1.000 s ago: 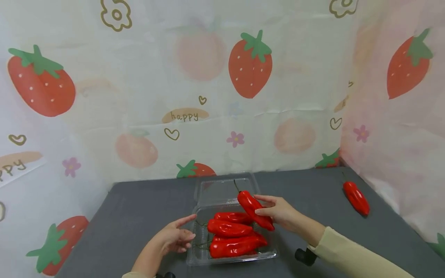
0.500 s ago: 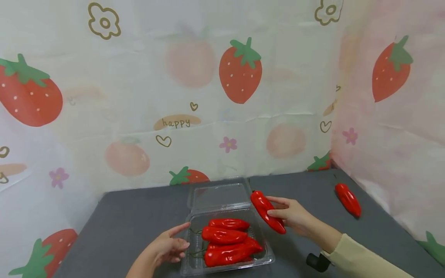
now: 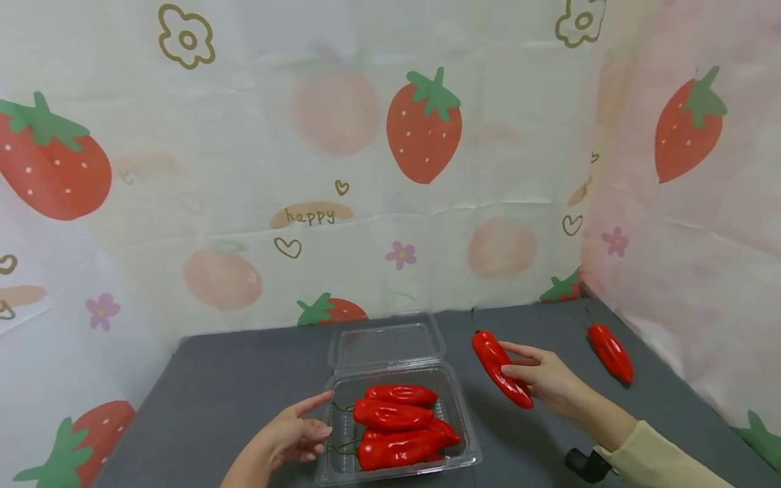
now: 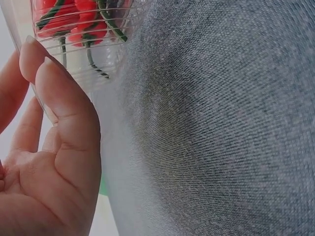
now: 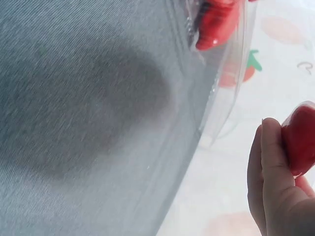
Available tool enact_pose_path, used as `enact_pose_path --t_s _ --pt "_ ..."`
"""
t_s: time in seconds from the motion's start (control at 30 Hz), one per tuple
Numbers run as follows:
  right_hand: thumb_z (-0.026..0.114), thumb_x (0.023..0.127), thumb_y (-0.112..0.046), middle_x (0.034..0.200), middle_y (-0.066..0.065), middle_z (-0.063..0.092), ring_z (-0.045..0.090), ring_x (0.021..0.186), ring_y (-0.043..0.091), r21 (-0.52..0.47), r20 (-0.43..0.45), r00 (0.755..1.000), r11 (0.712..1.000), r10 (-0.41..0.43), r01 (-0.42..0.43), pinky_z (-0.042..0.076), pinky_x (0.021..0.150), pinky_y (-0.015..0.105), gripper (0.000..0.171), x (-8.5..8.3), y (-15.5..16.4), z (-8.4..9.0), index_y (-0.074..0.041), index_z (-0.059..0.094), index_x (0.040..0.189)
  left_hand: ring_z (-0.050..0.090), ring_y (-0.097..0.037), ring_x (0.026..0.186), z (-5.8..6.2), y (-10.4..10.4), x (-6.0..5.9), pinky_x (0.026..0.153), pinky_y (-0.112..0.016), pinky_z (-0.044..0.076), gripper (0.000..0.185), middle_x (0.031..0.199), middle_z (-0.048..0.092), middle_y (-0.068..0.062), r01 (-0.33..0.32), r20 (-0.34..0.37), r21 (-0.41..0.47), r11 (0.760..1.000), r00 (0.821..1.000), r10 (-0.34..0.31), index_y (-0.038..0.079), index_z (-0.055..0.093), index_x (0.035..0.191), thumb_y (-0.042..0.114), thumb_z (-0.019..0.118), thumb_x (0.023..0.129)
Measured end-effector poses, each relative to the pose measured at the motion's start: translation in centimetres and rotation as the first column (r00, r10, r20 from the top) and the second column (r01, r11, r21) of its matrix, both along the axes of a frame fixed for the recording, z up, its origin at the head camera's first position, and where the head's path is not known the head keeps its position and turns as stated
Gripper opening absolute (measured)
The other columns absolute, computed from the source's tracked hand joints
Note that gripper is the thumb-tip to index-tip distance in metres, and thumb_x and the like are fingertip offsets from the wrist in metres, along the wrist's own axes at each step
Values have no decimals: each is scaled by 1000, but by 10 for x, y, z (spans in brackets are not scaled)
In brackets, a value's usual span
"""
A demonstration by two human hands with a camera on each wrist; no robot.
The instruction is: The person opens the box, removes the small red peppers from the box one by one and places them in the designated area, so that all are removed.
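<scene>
My right hand [image 3: 546, 379] holds a long red chili pepper [image 3: 500, 369] in the air, right of the clear plastic container [image 3: 466, 434]. Its thin stem points up and away; in the right wrist view the pepper [image 5: 301, 140] sits against the fingers. Several red peppers [image 3: 399, 413] lie in the container with their stems to the left. My left hand [image 3: 287, 434] is at the container's left side, index finger extended to the rim. In the left wrist view the left hand's [image 4: 59, 132] fingertips are at the clear wall, holding nothing.
The container's clear lid [image 3: 387, 342] lies folded back behind it. Another red pepper [image 3: 610, 352] rests at the right of the grey table [image 3: 244, 379]. Strawberry-printed cloth [image 3: 366, 135] hangs behind and at both sides.
My right hand has carried the pepper rightward, from above the container to beside it. My left hand stays at the container's left rim. The head view has shifted slightly.
</scene>
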State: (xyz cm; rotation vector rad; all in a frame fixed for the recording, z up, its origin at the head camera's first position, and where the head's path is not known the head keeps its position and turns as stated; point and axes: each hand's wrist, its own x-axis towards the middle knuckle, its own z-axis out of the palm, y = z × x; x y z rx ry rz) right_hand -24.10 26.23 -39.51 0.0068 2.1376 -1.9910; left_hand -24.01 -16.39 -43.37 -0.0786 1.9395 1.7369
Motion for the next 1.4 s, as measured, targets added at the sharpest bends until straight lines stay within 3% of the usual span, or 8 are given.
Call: enact_pose_path --t_s 0.23,0.47,0.73,1.4 --pt "61 96 -11 123 21 57 60 95 23 30 0 999 999 -37 37 54 79 39 63 3 20 -3 4 30 149 59 -8 57 0 0 2 53 -22 47 71 73 59 0 -11 6 -12 1000 1000 11 4 27 152 1 63 91" --pt "63 95 -12 112 12 62 62 93 20 4 2 998 998 -61 61 53 78 36 66 2 37 -8 4 29 149 58 -10 57 -1 -2 3 53 -22 46 72 72 59 0 -15 16 -15 1000 1000 16 3 26 152 0 63 91" --pt "62 96 -15 114 12 62 61 93 20 53 -4 995 994 -98 98 53 79 37 67 4 54 -11 4 27 150 58 -9 57 -1 0 0 53 -23 47 72 73 59 -1 -16 13 -28 999 1000 17 4 27 152 2 64 91" --pt "63 95 -12 104 4 63 61 87 14 24 1 986 986 -165 164 53 76 34 67 1 82 -24 5 27 149 59 -9 56 -1 2 -1 53 -23 47 71 73 60 -1 -28 16 -35 999 999 29 3 28 152 1 64 91"
